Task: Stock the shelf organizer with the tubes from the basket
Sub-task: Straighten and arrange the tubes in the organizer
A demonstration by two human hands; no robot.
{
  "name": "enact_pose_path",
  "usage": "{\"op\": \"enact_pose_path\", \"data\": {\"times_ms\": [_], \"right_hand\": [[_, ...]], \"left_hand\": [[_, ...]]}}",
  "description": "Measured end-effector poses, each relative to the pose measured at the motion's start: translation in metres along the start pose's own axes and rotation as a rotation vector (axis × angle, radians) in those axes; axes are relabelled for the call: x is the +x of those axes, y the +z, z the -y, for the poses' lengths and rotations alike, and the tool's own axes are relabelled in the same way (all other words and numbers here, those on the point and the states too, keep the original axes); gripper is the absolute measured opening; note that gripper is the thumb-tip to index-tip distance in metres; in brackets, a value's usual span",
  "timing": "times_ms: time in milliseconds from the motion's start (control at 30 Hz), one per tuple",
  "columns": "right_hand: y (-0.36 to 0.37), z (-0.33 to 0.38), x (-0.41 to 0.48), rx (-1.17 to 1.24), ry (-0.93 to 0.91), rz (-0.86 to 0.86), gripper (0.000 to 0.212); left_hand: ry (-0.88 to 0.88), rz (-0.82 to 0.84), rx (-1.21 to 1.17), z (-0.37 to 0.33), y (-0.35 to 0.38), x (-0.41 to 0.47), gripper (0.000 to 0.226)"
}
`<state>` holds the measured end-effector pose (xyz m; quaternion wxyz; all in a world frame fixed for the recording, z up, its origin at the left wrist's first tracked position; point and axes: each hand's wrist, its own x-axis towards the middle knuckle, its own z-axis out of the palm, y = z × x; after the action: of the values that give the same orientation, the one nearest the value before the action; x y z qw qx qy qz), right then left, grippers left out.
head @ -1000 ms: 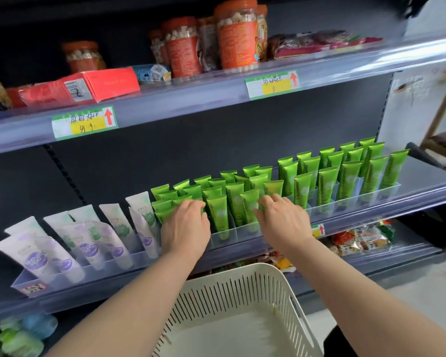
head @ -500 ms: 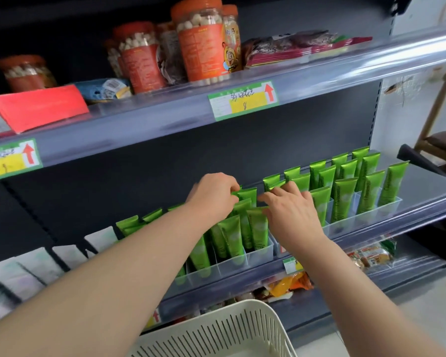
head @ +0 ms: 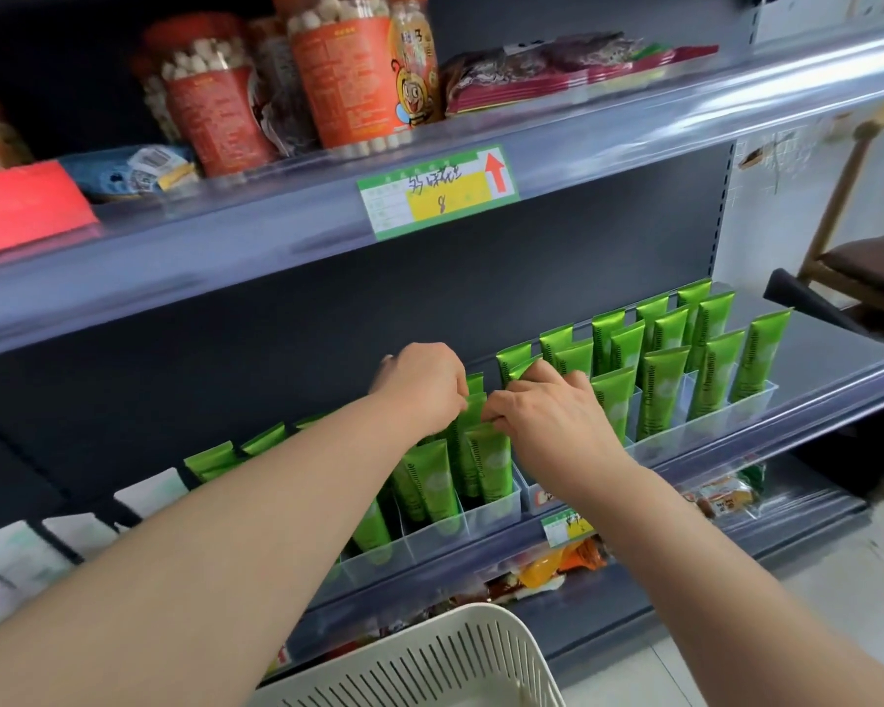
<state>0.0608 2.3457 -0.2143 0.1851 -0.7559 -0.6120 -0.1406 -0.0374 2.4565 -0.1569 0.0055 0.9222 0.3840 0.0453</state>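
Observation:
Several green tubes point(head: 486, 461) stand in rows in a clear shelf organizer point(head: 491, 512) on the middle shelf, with more green tubes point(head: 710, 380) further right. My left hand point(head: 419, 387) is curled over the tube tops at mid-row, its fingertips pinching one crimped top. Just to its right, my right hand point(head: 547, 421) lies spread over neighbouring tube tops, fingers and thumb touching them. The cream slotted basket point(head: 445, 625) is at the bottom edge below my arms; its inside is mostly out of view.
White tubes point(head: 149, 489) stand in the organizer to the left. The upper shelf carries orange-lidded jars point(head: 348, 79) and a price tag point(head: 437, 193). Snack packs point(head: 557, 563) lie on the lower shelf. A wooden chair point(head: 858, 267) stands at the right.
Both hands moved from the front row up and right to tube tops further back. The view shifted right, so the white tubes slid toward the left edge.

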Motion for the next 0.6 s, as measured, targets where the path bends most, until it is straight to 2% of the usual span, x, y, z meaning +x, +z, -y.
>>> {"op": "enact_pose_path", "data": {"times_ms": [167,400,600], "right_hand": [[-0.01,-0.008,0.0,0.046,0.025,0.044,0.023],[-0.022,-0.02,0.003,0.04,0.087,0.042,0.024],[-0.028,-0.011,0.027,0.074,0.056,-0.042,0.022]], "left_hand": [[-0.023,-0.027,-0.055,-0.011,-0.002,0.003,0.011],[-0.058,0.034,-0.105,-0.003,0.003,0.004,0.013],[-0.149,-0.067,-0.201,0.018,-0.013,0.012,0.016]]}}
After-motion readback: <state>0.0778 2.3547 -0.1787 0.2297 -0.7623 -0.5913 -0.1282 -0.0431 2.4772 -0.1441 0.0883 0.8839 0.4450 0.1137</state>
